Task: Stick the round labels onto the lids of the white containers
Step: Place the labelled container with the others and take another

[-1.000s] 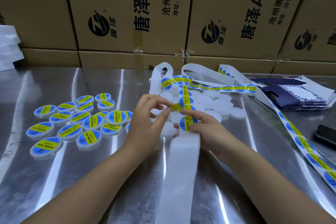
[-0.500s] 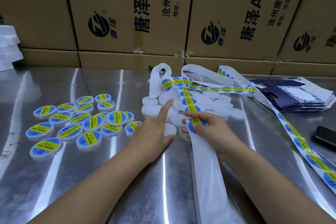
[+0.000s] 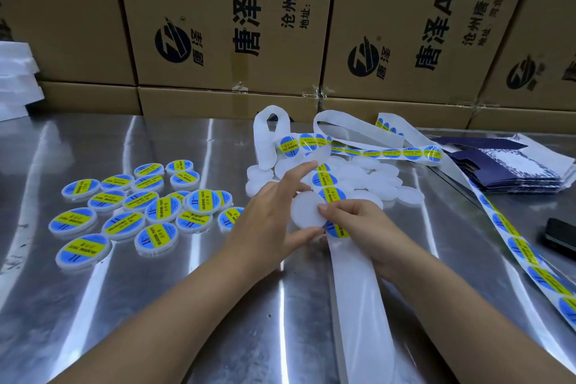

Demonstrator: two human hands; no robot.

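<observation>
My left hand (image 3: 271,221) holds a plain white round container (image 3: 307,210) between thumb and fingers, its index finger stretched out over the pile. My right hand (image 3: 358,224) pinches the white backing strip (image 3: 355,296) at a blue and yellow round label (image 3: 338,229), right beside the container. More labels (image 3: 324,179) run up the strip toward a pile of unlabelled white containers (image 3: 367,178). Several labelled containers (image 3: 149,206) lie at the left.
A second run of the label strip (image 3: 530,262) trails along the right side of the steel table (image 3: 156,305). Dark blue folded cartons (image 3: 511,171) and a black phone (image 3: 561,237) lie at the right. Cardboard boxes (image 3: 218,25) wall the back.
My left hand left the labelled container at the left group, reached into the pile and picked up a plain white container. My right hand drew the strip closer to me.
</observation>
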